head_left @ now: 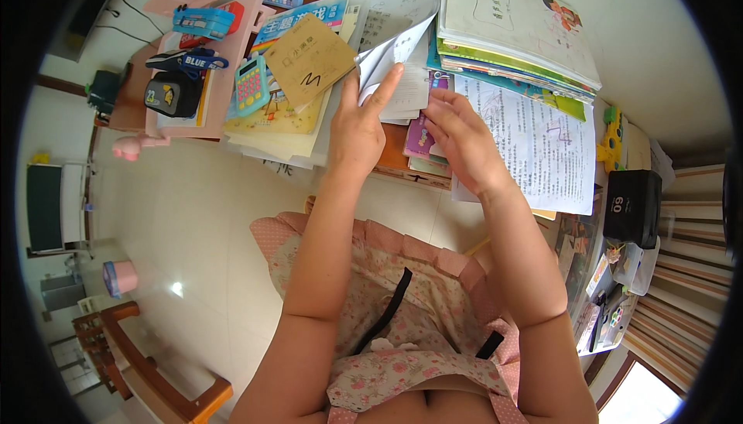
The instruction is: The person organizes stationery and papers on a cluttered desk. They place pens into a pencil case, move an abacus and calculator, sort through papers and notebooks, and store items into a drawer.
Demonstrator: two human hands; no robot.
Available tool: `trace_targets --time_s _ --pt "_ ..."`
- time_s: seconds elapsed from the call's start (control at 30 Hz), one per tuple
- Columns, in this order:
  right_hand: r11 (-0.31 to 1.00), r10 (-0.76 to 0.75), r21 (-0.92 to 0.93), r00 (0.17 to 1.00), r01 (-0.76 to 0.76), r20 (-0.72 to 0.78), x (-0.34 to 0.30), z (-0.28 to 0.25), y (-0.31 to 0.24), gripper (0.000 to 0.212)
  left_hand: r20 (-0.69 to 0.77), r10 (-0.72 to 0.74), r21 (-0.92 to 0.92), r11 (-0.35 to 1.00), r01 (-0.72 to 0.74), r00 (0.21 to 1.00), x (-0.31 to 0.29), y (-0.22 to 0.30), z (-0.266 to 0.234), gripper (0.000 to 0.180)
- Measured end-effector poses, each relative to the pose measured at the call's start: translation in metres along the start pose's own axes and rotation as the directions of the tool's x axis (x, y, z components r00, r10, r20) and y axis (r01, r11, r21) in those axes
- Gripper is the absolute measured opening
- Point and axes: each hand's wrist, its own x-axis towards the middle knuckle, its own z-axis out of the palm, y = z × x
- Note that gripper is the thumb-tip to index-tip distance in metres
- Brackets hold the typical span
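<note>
My left hand is closed on some white sheets of paper, whose upper part curls up over a desk piled with papers. My right hand has its fingers loosely bent and apart from the thumb. Its fingertips are close to the edge of a stack of printed pages and a purple booklet; whether they touch is hard to tell. Left of my left hand lies a brown kraft-cover notebook. Beneath my right forearm a printed sheet spreads out.
A tall pile of books and folders stands at the back right. To the left are a teal calculator, a black case, a blue stapler-like item and a pink stand. A black box sits far right, a wooden chair lower left.
</note>
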Motion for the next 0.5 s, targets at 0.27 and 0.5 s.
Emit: trace_targets --time_s 0.27,0.5 --pt "0.871 0.051 0.480 0.992 -0.099 0.112 0.021 0.006 -0.002 0.063 -0.074 0.136 0.061 0.989 -0.132 0.988 -0.009 -0.011 0.005 0.074" --pt "0.877 -0.013 0.481 0.997 -0.026 0.077 0.023 0.012 -0.002 0.053 0.038 -0.006 0.026 1.000 0.005 0.999 -0.013 -0.013 0.010 0.080"
